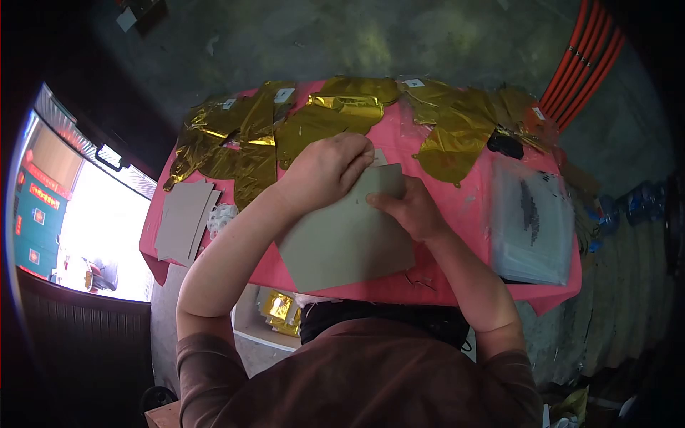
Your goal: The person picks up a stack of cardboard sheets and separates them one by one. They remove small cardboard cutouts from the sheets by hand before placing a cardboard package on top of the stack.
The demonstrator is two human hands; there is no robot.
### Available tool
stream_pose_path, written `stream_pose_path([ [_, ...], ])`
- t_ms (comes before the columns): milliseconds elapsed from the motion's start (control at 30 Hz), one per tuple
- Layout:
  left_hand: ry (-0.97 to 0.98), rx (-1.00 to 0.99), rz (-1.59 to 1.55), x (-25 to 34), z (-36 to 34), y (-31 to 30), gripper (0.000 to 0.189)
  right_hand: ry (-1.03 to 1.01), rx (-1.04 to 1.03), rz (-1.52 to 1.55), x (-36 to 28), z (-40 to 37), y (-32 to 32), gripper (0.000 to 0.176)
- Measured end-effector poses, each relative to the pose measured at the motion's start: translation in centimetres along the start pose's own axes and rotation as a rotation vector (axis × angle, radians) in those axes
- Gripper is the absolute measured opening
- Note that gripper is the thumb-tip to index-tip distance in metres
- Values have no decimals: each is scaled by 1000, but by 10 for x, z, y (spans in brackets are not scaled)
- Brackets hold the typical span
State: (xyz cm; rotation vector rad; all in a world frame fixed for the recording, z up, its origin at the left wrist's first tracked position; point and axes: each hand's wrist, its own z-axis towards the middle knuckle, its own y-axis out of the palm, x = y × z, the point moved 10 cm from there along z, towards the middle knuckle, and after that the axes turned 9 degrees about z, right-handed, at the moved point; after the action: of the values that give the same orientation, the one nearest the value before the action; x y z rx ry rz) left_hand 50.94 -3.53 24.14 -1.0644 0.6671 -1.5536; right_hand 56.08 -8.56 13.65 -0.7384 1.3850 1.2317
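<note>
A large grey cardboard sheet (342, 242) is tilted above the pink-covered table. My right hand (414, 208) grips its upper right edge, thumb on the face and fingers behind. At the sheet's top edge, my left hand (332, 167) is closed, its fingers curled beside a small white tag (379, 158); whether it pinches the tag or the sheet is too small to tell. Gold foil pieces (457, 135) lie beyond both hands, with more gold foil (242, 135) at the back left.
Grey cardboard sheets (187, 221) are stacked at the table's left, beside a white bundle (221, 217). Clear plastic bags (531, 228) lie at the right of the pink tablecloth (467, 214). Below the front edge stands a white box (250, 321) with gold packets. A black item (505, 145) lies back right.
</note>
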Motion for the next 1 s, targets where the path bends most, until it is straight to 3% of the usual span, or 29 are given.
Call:
stream_pose_path([
  [300,-219,-81,68,-39,-12,-7,11,-50,-18,60,-3,-1,-3,15],
  [400,-362,-144,-156,-42,-15,-1,13,-62,-7,-2,1,1,-4,14],
  [467,-170,-80,-229,-24,-7,-3,13,-50,-7,-15,0,1,-2,13],
  [667,-47,-274,-122,-6,6,3,8,-76,-12,-97,-7,-1,1,11],
  [867,98,-359,158,10,13,7,4,-96,-38,-138,-7,0,6,12],
  [1000,79,-372,150,7,13,12,4,-88,-16,-148,-3,-1,2,13],
])
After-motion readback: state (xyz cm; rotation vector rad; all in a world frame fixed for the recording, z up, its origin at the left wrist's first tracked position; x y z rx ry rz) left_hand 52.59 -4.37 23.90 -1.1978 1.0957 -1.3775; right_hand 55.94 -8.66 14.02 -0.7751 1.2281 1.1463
